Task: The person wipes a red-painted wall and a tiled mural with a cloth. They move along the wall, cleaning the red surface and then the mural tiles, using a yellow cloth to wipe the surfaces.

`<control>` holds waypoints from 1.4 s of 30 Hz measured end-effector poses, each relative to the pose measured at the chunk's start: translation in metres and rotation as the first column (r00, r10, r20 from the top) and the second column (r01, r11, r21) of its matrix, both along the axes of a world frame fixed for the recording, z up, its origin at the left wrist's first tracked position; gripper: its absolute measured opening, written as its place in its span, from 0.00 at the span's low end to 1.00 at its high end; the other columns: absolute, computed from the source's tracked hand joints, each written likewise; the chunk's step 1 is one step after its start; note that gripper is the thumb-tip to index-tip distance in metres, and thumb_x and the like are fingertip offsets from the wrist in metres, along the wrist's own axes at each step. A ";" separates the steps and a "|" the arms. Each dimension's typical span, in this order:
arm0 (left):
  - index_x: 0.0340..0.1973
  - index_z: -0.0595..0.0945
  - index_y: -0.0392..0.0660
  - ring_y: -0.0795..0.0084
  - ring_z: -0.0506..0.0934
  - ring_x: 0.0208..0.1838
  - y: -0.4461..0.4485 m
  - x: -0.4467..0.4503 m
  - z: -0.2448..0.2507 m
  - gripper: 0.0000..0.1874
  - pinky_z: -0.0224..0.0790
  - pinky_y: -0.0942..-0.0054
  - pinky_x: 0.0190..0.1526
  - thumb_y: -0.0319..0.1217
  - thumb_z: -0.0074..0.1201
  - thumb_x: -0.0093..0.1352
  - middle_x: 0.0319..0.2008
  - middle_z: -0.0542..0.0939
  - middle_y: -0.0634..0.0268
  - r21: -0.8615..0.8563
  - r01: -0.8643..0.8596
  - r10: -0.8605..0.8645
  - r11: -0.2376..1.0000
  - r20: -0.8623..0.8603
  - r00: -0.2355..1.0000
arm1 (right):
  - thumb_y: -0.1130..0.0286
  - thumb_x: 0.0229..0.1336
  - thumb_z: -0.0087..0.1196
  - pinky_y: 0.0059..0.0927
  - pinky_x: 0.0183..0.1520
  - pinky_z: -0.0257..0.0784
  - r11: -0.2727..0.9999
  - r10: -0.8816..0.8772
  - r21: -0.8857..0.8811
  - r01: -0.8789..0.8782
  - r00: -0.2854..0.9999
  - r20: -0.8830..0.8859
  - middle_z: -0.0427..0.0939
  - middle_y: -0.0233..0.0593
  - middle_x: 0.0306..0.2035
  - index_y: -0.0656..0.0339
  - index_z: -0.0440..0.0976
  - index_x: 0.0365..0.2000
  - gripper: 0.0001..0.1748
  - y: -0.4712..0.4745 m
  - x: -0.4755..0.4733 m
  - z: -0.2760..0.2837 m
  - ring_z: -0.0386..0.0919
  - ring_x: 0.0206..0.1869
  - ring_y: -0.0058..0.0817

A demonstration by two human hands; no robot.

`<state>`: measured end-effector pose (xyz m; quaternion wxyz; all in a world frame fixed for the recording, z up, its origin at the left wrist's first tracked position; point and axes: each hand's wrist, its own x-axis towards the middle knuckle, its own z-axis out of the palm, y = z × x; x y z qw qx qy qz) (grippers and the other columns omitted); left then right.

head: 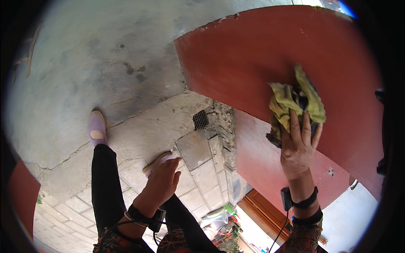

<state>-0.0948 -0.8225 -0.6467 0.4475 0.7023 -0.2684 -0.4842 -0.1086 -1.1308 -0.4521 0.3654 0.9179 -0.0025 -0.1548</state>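
Note:
My right hand (299, 145) presses a crumpled yellow-green and dark cloth (283, 104) against a red-painted wall (240, 63). Its fingers are spread over the cloth's lower part, and folds stick out beyond the fingertips. My left hand (161, 177) hangs in front of my body, above one lilac shoe (155, 163). The left thumb stands a little apart from the fingers, and nothing shows in that hand, though its palm is turned away.
A small metal drain grate (200, 120) lies in the concrete floor (145, 63) by the wall's corner. Paving tiles (202, 180) run behind it. A brown wooden door (265, 212) and several bagged items (218, 218) are at the bottom. Wooden sticks (33, 50) lie at the far left.

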 end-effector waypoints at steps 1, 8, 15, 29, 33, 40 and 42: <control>0.62 0.71 0.40 0.45 0.77 0.56 0.001 -0.002 0.000 0.23 0.72 0.55 0.57 0.26 0.54 0.70 0.55 0.78 0.48 -0.006 -0.015 0.015 1.000 0.011 1.000 | 0.69 0.59 0.55 0.63 0.74 0.50 0.998 0.026 0.047 -0.028 0.999 0.035 0.71 0.36 0.66 0.50 0.85 0.43 0.13 -0.004 0.003 -0.013 0.66 0.70 0.45; 0.60 0.72 0.41 0.42 0.79 0.49 0.003 -0.019 -0.003 0.22 0.75 0.53 0.49 0.26 0.53 0.70 0.48 0.79 0.46 -0.054 0.015 -0.011 0.998 0.060 0.998 | 0.65 0.64 0.47 0.62 0.78 0.40 0.992 0.123 0.034 -0.118 0.961 -0.248 0.65 0.37 0.69 0.49 0.78 0.56 0.21 -0.009 0.029 -0.137 0.55 0.75 0.41; 0.60 0.72 0.40 0.43 0.79 0.52 0.007 -0.034 -0.018 0.21 0.74 0.54 0.52 0.28 0.51 0.72 0.50 0.79 0.46 -0.092 -0.010 0.022 0.996 0.137 0.990 | 0.66 0.63 0.47 0.60 0.79 0.38 0.980 0.137 0.175 -0.094 0.959 -0.246 0.67 0.39 0.67 0.56 0.77 0.56 0.22 -0.010 0.012 -0.130 0.56 0.74 0.39; 0.59 0.76 0.43 0.46 0.82 0.47 0.081 -0.030 -0.017 0.20 0.76 0.56 0.48 0.29 0.53 0.71 0.43 0.83 0.46 0.126 -0.117 0.095 0.985 0.171 0.981 | 0.71 0.57 0.56 0.70 0.74 0.42 0.997 -0.024 -0.070 0.039 0.979 0.200 0.68 0.39 0.68 0.59 0.80 0.34 0.06 -0.005 -0.047 0.230 0.60 0.73 0.51; 0.57 0.78 0.41 0.55 0.84 0.44 0.123 -0.010 0.024 0.17 0.77 0.64 0.45 0.27 0.53 0.73 0.41 0.85 0.49 0.140 -0.283 0.255 0.949 0.190 0.948 | 0.69 0.56 0.56 0.68 0.75 0.39 0.958 0.199 -0.279 -0.072 0.865 0.461 0.67 0.42 0.70 0.58 0.81 0.39 0.11 -0.006 -0.029 0.318 0.57 0.73 0.56; 0.56 0.78 0.41 0.49 0.83 0.47 0.167 0.021 0.086 0.16 0.76 0.61 0.49 0.26 0.52 0.72 0.43 0.84 0.47 0.074 -0.520 0.476 0.851 0.313 0.822 | 0.69 0.59 0.52 0.66 0.76 0.38 0.998 -0.044 -0.020 0.059 0.894 0.446 0.60 0.44 0.73 0.59 0.79 0.52 0.20 -0.010 0.007 0.262 0.53 0.75 0.53; 0.57 0.78 0.41 0.51 0.84 0.49 0.176 0.021 0.098 0.16 0.76 0.61 0.52 0.26 0.51 0.73 0.45 0.84 0.47 0.111 -0.574 0.542 0.811 0.222 0.810 | 0.65 0.63 0.48 0.65 0.77 0.36 1.000 0.003 0.009 -0.006 0.959 0.283 0.58 0.43 0.74 0.57 0.77 0.55 0.22 -0.017 0.022 0.217 0.52 0.76 0.48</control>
